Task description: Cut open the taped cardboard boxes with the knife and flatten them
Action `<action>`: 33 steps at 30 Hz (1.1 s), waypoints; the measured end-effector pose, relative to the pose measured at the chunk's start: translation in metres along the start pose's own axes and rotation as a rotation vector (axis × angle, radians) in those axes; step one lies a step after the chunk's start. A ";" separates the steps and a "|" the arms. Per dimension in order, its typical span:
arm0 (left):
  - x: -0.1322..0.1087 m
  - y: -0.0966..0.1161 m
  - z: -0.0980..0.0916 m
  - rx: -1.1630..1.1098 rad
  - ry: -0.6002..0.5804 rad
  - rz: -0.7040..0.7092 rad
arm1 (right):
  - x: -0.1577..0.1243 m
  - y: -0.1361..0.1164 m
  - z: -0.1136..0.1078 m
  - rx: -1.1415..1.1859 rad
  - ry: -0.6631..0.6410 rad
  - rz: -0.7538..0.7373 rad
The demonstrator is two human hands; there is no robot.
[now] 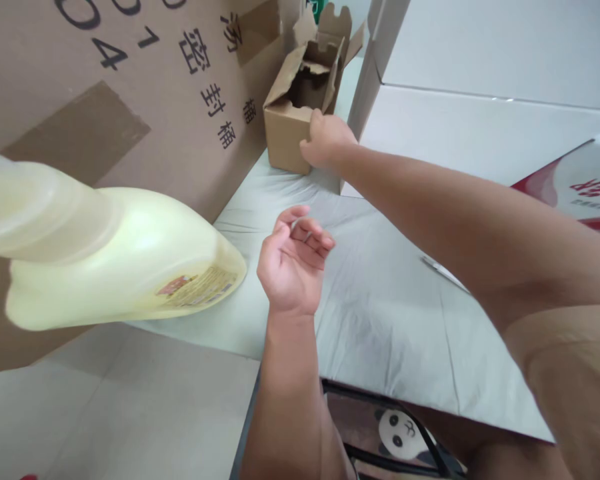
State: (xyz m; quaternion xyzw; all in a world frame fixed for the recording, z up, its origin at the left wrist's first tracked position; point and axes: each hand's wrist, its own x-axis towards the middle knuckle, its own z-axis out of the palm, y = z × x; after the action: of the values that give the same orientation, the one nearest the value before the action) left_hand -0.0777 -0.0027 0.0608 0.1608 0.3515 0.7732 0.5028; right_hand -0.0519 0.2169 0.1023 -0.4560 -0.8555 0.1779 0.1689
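Note:
My right hand (329,139) reaches far forward to a small brown cardboard box (286,139). Its fingers are closed at the box's near right corner. The box stands on the covered surface with its torn top flaps up. Nearer to me, my left hand (296,267) hovers over the pale cloth (380,287), palm turned up. Its fingers are loosely curled and apart, with nothing in them. To its left is a large pale yellow bottle (145,247) with a printed label, apart from the hand.
A large printed carton (180,127) rises along the left. White boxes (460,133) stand at the right, beside a red and white package (575,180). A thin, light-coloured object (445,272) lies under my right forearm. A panda-printed item (405,433) is below the front edge.

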 end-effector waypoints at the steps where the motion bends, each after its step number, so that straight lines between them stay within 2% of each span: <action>1: 0.000 -0.003 0.000 0.058 0.139 0.143 | -0.013 -0.001 -0.003 -0.047 0.007 0.021; 3: -0.001 -0.009 0.002 0.175 0.403 0.426 | -0.046 -0.003 -0.012 -0.135 0.029 0.051; 4: -0.002 -0.011 0.002 0.233 0.490 0.525 | -0.067 -0.002 -0.017 -0.140 0.047 0.033; 6: -0.005 -0.013 0.004 0.342 0.544 0.613 | -0.114 0.005 -0.030 -0.057 0.107 -0.031; 9: -0.008 -0.014 0.008 0.436 0.516 0.602 | -0.192 0.030 -0.049 0.214 0.307 -0.057; 12: -0.009 -0.022 0.016 0.444 0.404 0.508 | -0.270 0.059 -0.061 0.465 0.600 0.102; 14: -0.011 -0.033 0.024 0.458 0.229 0.444 | -0.314 0.076 -0.061 0.544 0.740 0.253; 17: -0.019 -0.054 0.034 0.508 -0.062 0.358 | -0.359 0.093 -0.054 0.576 0.831 0.387; 19: -0.023 -0.067 0.037 0.539 -0.174 0.339 | -0.374 0.101 -0.047 0.621 0.869 0.372; 22: -0.022 -0.079 0.036 0.559 -0.227 0.367 | -0.382 0.115 -0.041 0.754 0.829 0.274; 26: -0.014 -0.082 0.032 0.575 -0.320 0.434 | -0.386 0.136 -0.039 0.827 0.696 -0.065; 28: -0.011 -0.081 0.031 0.593 -0.398 0.425 | -0.388 0.143 -0.041 0.789 0.644 -0.173; 30: -0.010 -0.079 0.032 0.620 -0.455 0.405 | -0.389 0.147 -0.044 0.758 0.619 -0.208; 33: -0.010 -0.078 0.034 0.662 -0.464 0.420 | -0.388 0.146 -0.048 0.758 0.625 -0.220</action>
State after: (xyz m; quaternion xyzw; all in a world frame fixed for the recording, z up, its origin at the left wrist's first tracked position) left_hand -0.0008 0.0204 0.0301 0.5497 0.4177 0.6479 0.3218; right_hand 0.2792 -0.0257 0.0282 -0.3012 -0.6821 0.3122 0.5887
